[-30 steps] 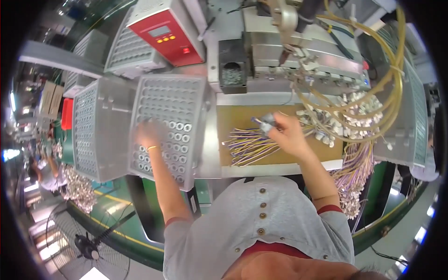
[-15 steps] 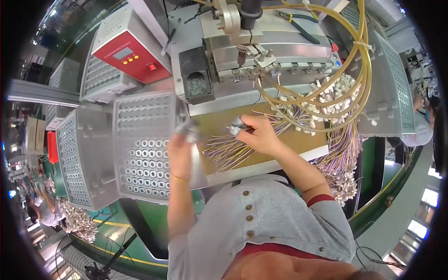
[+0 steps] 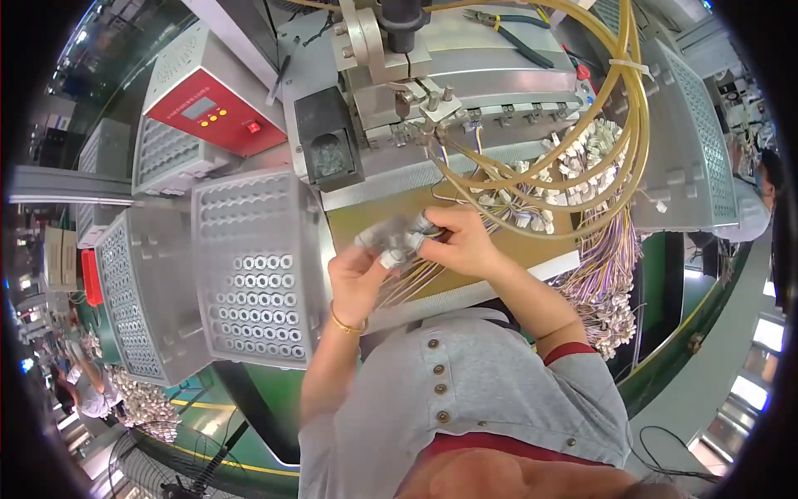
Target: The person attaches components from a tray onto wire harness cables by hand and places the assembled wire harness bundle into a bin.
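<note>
My right hand (image 3: 460, 241) is closed in a pinch over the brown work board, with grey coverings on its fingertips. Thin wires seem to run between those fingers, though their ends are hidden. My left hand (image 3: 356, 274), also with covered fingertips, meets it from the left, thumb and fingers drawn together. Motion blurs its fingertips, so whatever they hold cannot be made out. Below both hands, a spread of yellow, white and purple wires (image 3: 407, 285) lies on the board (image 3: 357, 218). Left of my left hand stands a clear plastic tray (image 3: 229, 218) with rows of silver rings (image 3: 256, 318).
A metal machine (image 3: 490, 79) stands ahead, with yellowish hoses (image 3: 636, 125) looping at right above white connectors (image 3: 594, 150). A black bin (image 3: 328, 137), a red-fronted control box (image 3: 208, 112) and pliers (image 3: 519, 37) are farther back. Another tray (image 3: 125, 291) stands at far left.
My left hand has moved right, from beside the tray's edge to the fingertips of my right hand. My right hand stays nearly in place. The view has shifted slightly.
</note>
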{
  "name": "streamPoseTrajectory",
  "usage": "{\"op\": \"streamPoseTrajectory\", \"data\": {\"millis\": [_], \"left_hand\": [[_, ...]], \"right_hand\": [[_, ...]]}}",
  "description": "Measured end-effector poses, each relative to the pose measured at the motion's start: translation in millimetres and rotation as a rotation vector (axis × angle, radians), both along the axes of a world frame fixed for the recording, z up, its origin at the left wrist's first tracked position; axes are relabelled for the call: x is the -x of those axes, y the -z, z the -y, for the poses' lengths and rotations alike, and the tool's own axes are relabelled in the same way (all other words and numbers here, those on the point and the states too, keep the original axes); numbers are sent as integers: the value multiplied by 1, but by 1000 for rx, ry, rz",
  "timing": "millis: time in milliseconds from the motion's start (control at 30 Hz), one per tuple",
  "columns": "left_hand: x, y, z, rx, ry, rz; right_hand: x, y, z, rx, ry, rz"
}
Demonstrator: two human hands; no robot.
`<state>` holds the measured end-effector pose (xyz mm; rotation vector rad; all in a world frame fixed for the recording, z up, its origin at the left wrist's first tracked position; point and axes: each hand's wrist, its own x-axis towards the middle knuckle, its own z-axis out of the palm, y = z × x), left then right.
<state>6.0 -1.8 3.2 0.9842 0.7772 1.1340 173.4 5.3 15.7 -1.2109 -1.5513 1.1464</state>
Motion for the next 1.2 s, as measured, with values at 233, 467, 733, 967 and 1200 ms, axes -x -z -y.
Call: {"op": "streamPoseTrajectory", "data": {"millis": [233, 467, 733, 967, 1200], "left_hand": [[-3, 0, -5, 167, 0, -80], [-16, 0, -11, 282, 82, 224], [-22, 74, -9, -551, 64, -1092], [-35, 43, -11, -690, -25, -897], [-29, 11, -18, -532, 269, -989]], "right_hand": [[5, -8, 3, 119, -15, -31], [-4, -11, -2, 174, -23, -19], [-59, 10, -20, 187, 705, -416], [-85, 25, -45, 30, 912, -574], [-74, 10, -59, 131, 924, -620]]}}
